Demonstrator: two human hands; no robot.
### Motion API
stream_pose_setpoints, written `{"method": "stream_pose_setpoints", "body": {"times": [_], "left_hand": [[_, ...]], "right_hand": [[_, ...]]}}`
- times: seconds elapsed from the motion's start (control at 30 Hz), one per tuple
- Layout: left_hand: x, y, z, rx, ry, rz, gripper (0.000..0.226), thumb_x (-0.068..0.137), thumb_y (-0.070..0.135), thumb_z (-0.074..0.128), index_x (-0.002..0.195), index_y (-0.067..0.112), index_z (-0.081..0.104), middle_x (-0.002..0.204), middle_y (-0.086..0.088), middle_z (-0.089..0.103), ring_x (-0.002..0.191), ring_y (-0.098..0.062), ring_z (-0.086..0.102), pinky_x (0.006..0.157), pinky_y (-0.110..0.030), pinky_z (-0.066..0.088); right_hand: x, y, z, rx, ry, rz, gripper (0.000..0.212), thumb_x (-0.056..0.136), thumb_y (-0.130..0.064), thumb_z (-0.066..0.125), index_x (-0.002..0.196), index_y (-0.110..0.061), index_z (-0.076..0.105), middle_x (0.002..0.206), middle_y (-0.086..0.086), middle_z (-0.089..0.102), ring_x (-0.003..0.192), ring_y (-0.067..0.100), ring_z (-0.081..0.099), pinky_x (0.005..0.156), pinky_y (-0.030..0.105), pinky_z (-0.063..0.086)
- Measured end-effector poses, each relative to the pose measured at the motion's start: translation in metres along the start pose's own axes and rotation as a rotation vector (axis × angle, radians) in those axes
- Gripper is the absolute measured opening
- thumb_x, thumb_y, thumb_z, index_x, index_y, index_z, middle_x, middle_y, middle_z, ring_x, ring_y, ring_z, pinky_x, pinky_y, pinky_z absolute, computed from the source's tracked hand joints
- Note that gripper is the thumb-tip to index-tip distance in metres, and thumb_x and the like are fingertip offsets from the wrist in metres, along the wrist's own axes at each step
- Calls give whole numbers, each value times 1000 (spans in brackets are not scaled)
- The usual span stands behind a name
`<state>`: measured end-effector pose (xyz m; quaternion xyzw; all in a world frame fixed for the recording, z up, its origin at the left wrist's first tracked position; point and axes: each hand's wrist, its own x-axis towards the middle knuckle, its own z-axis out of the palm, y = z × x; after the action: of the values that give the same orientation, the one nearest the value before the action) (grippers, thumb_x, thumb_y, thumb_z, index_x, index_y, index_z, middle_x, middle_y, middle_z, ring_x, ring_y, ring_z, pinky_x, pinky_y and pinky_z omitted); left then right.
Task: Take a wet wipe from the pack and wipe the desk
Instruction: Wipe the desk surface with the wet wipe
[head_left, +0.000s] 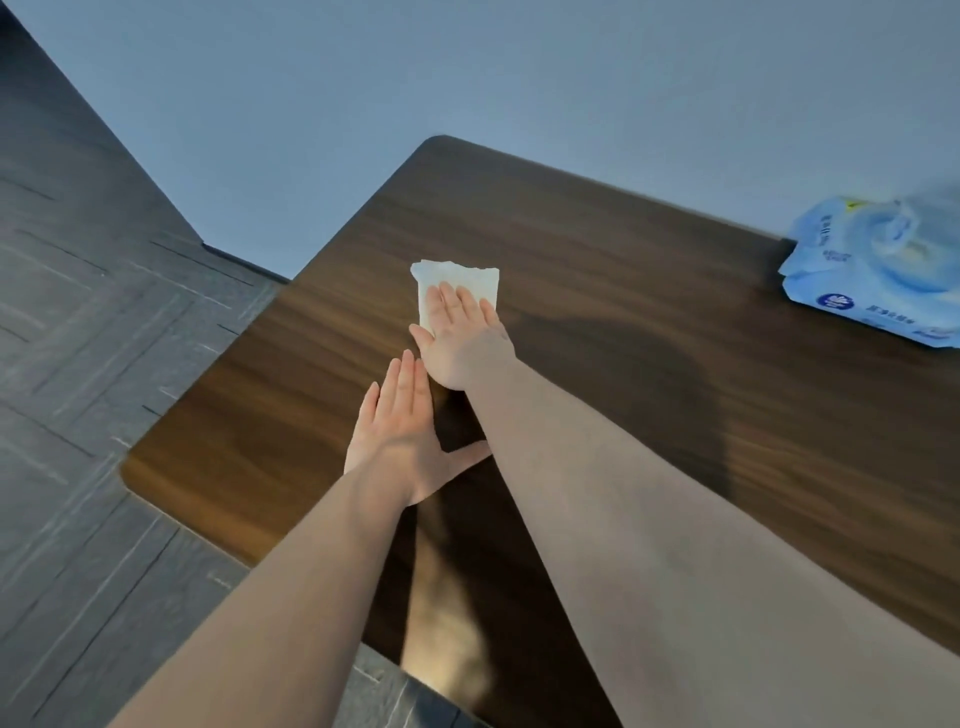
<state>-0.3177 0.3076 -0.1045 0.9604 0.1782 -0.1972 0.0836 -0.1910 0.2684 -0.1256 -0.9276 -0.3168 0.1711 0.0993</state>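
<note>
Dark wooden desk (597, 291): wiping under way, most of surface seemingly remaining.
Blue wet-wipe pack (872, 270): lying far right, wipe already drawn.
Left hand (400, 436): resting flat, empty.
Right hand (462, 338): fingers together, pressing down.
White wet wipe (457, 283): pinned mid-desk.

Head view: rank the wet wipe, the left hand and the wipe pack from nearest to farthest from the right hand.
1. Wet wipe: directly under the flat right hand, touching it, toward the desk's far corner.
2. Left hand: flat on the desk just nearer the person, fingertips close beside the right wrist.
3. Wipe pack: far off at the desk's right edge.
</note>
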Motion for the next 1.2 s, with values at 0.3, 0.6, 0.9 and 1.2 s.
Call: {"method": "stream_pose_setpoints", "body": {"times": [0.3, 0.6, 0.9, 1.2], "left_hand": [[-1, 0, 2, 3, 36, 13, 139, 38, 92, -8, 150, 12, -14, 160, -4, -14, 147, -20, -12, 120, -39, 1], [-12, 21, 2, 166, -5, 112, 95, 84, 74, 11, 150, 8, -9, 159, -7, -15, 146, -18, -12, 117, -34, 0], [-31, 188, 24, 117, -5, 401, 95, 86, 73, 21, 151, 8, -7, 160, -4, -13, 146, -15, -11, 119, -32, 1], [-73, 380, 71, 199, -59, 671, 95, 85, 75, 21, 151, 15, -9, 160, 0, -14, 146, -13, -13, 117, -33, -3]], "right_hand": [[-10, 5, 1, -7, -16, -59, 61, 101, -47, 16, 153, -19, 2, 162, -2, -1, 148, 16, -3, 118, 36, -4], [-98, 75, -1, 9, -17, 64, 63, 100, -49, 14, 152, -19, -4, 161, -2, -7, 147, 15, -10, 117, 35, -7], [-227, 238, -22, 64, -19, 398, 63, 99, -51, 9, 150, -22, -12, 159, -4, -17, 145, 12, -16, 116, 34, -10], [-395, 412, -25, 121, 58, 790, 64, 98, -53, 5, 150, -21, -13, 160, -2, -16, 146, 14, -14, 119, 36, -8]]}}
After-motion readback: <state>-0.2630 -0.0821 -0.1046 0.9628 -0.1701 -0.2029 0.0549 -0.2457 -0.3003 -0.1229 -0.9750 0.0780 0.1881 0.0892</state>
